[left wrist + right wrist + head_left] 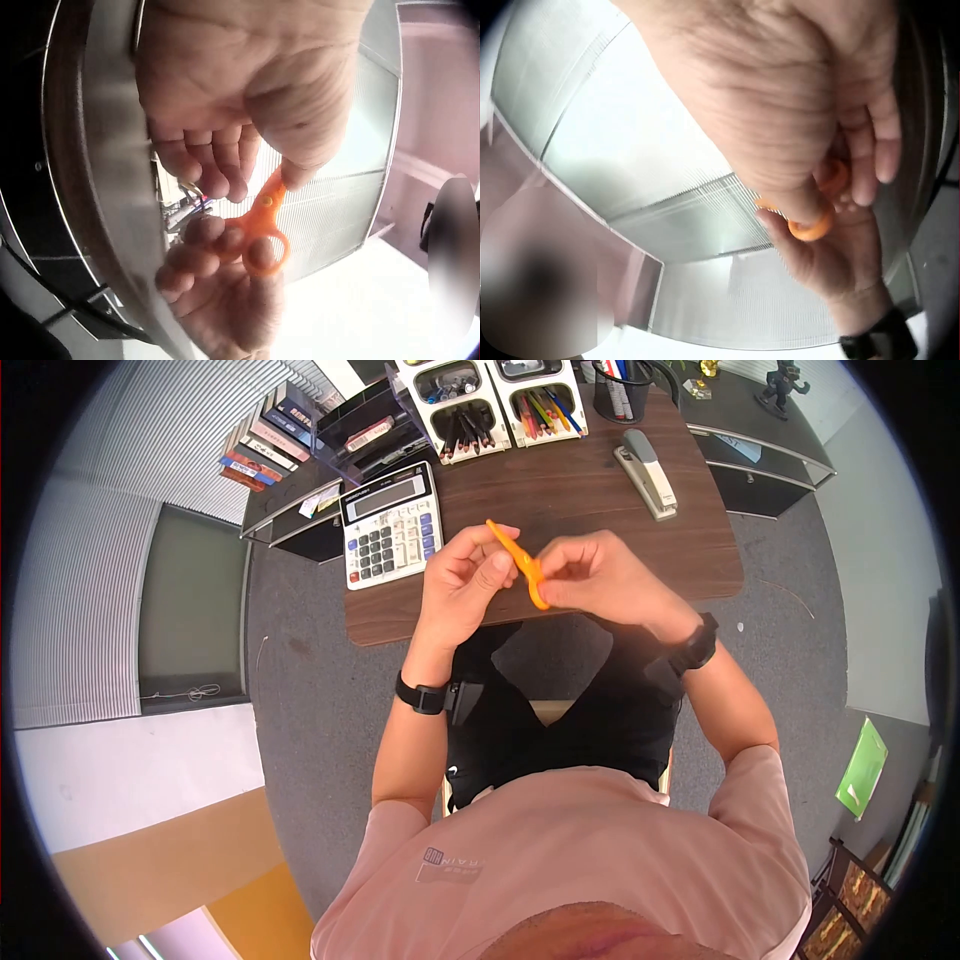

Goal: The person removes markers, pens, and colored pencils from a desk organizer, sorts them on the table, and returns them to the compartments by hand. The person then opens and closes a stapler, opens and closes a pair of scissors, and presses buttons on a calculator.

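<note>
Orange scissors (527,564) are held above the front part of the desk, blades together and pointing up-left in the head view. The left hand (462,582) pinches the blade part between thumb and fingers. On the handle side, the right hand (608,582) grips the finger loops. In the left wrist view, the scissors (264,210) run from the left thumb to the right hand (229,289), whose thumb tip shows in one loop. The right wrist view shows an orange loop (812,227) around the right thumb, with the left hand (840,255) beyond it.
A calculator (392,528) lies on the desk's left side, a stapler (646,475) on the right. At the back stand white organizers (470,452) with pencils, and a black mesh cup (622,402) of pens. Books (268,440) stand at far left.
</note>
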A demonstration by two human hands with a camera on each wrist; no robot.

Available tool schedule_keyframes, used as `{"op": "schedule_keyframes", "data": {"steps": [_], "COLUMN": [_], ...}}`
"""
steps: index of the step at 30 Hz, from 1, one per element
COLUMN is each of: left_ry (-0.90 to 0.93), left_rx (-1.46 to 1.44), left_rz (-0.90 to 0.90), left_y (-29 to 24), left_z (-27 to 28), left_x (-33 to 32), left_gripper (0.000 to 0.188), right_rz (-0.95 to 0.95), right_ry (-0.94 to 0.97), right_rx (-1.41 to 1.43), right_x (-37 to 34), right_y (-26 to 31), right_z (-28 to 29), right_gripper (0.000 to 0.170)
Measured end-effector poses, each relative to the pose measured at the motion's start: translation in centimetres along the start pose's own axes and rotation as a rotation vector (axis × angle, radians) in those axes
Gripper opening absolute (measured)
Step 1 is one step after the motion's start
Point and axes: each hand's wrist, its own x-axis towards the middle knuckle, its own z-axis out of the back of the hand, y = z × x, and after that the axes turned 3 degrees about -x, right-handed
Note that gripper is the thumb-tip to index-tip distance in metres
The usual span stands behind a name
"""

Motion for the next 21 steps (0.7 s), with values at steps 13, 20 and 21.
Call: {"op": "schedule_keyframes", "data": {"steps": [13, 20, 21], "left_ry": [-0.127, -0.153, -0.153], "left_rx": [0.211, 0.313, 0.315], "left_rz": [-0.04, -0.094, -0.089], "left_y": [2.8, 3.3, 3.5], "left_z": [-0.5, -0.5, -0.4], "left_x": [-1.2, -1.1, -1.1], "left_gripper": [0.033, 0.028, 0.028], "right_rz": [0.42, 0.424, 0.427], "right_ry": [-0.509, -0.531, -0.536], "right_rx": [-0.568, -0.675, -0.686], "right_x": [0.8, 0.6, 0.6], "right_y": [-1.8, -1.9, -1.8], "right_z": [-1.2, -1.4, -1.5], "right_gripper": [0.042, 0.047, 0.047]}}
